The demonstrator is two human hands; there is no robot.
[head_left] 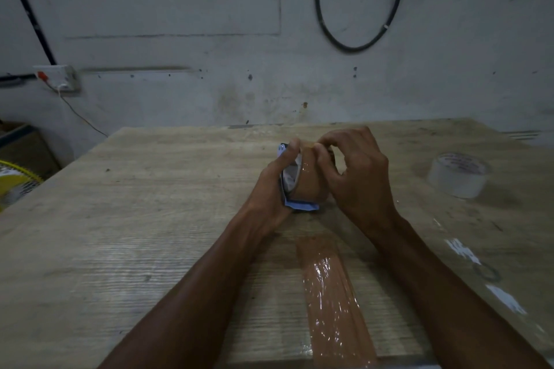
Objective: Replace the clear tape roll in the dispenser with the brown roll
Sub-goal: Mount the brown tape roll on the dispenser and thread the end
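Observation:
At the middle of the wooden table (150,219), my left hand (271,189) grips a blue tape dispenser (299,206) that holds the brown tape roll (310,181). My thumb presses on the roll's top edge. My right hand (356,171) sits on the roll's right side, with its thumb and fingertips pinching at the tape on top of the roll. Most of the dispenser is hidden by both hands. The clear tape roll (458,174) lies flat on the table to the right, apart from both hands.
A strip of brown tape (332,293) is stuck on the table between my forearms, running toward the near edge. A wall socket with a plugged cable (58,78) is at the back left. A yellow fan (15,186) stands beyond the table's left edge.

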